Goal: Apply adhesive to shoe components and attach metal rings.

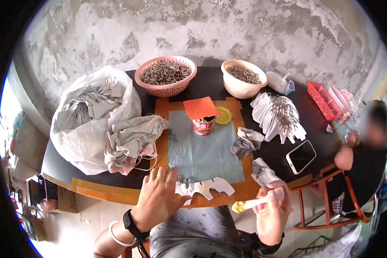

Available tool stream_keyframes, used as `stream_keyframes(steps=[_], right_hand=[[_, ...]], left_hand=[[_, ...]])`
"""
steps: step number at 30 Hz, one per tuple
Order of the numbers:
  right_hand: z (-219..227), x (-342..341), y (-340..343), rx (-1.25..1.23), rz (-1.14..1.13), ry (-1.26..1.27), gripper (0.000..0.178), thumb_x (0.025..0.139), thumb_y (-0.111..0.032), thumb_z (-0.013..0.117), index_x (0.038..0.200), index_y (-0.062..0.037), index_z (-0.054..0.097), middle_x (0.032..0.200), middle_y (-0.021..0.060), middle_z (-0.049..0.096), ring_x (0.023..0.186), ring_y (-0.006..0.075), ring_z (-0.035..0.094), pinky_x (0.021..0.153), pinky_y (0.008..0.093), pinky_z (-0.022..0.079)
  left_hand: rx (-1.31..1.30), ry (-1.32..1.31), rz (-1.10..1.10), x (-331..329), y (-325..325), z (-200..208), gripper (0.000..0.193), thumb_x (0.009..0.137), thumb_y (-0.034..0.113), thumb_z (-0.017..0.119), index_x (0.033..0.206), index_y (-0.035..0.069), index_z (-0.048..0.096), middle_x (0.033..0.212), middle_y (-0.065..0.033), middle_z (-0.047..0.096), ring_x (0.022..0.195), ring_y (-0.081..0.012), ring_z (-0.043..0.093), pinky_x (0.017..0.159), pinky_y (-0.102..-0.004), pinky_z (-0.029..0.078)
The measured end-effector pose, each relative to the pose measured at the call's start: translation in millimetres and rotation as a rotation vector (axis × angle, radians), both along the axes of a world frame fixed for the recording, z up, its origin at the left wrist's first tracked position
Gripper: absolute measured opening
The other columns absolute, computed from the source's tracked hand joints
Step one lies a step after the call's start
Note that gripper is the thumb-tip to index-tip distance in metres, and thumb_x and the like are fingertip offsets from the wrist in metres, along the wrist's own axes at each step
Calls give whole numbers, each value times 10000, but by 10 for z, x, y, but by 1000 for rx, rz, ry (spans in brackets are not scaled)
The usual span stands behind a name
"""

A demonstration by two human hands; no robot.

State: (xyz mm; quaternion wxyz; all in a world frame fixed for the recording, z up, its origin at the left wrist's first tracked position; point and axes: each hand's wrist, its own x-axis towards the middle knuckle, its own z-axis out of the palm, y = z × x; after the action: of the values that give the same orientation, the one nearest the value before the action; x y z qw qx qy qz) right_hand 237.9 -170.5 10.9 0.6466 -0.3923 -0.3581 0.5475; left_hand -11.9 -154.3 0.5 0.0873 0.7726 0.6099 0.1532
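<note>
My left hand (160,195) rests palm down with fingers spread at the near edge of the blue-grey sheet (202,155). Beside its fingertips lie notched white cut-out pieces (221,185), with small metal rings at their left end. In my right hand (270,215) is a white flat-handled applicator (260,202), its tip coated in yellow paste and pointing left. A red printed cup (202,128) with dark contents stands on the sheet, an orange square (201,107) leaning over its rim. The round yellow lid (224,115) lies beside it.
Baskets of metal rings, one pink (165,89) and one cream (241,90), stand along the back. A white bag (86,146) of cut-outs and a cloth (135,137) fill the left. Ringed white pieces (266,116), rags and a phone (301,157) lie right, near another person (352,180).
</note>
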Motion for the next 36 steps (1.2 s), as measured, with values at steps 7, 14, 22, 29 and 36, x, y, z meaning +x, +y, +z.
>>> stream_keyframes(steps=[7,14,22,29,36], right_hand=[[-183,-31,51,11,146,183,232,847,-4,663,1071,21,608,955,109,593,769,168,579,694,288,496],[-266,-49,33,81,162,68,192,818,85,656,998,26,629,1069,130,561,905,208,615,856,337,525],[-338,-165,-146,356,-178,-177,195,917,-167,604,981,-41,468,969,148,500,678,159,562,512,295,503],[-240,-155,-247,471,65,-166,249,880,-169,683,916,-23,484,823,137,547,624,179,546,553,270,483],[-440,-153,-376,302,259,-356,223,865,32,628,970,-30,442,938,155,550,775,182,583,677,286,520]], left_hand=[[-87,-23,-89,-57,238,-98,681,702,426,775,1142,6,471,1015,-187,551,1029,-376,513,892,-464,374],[-364,-416,-161,-86,285,-84,335,731,275,783,864,7,632,719,-155,636,686,-325,632,623,-397,468],[86,-368,-33,74,-176,32,171,682,96,793,839,84,728,885,-79,569,629,-233,548,556,-329,447],[288,-251,-201,144,-472,-408,341,554,45,766,887,93,711,844,-32,592,636,-203,544,539,-332,441],[364,-228,-280,160,-497,-553,396,574,93,764,964,54,706,843,-24,556,649,-168,522,557,-314,438]])
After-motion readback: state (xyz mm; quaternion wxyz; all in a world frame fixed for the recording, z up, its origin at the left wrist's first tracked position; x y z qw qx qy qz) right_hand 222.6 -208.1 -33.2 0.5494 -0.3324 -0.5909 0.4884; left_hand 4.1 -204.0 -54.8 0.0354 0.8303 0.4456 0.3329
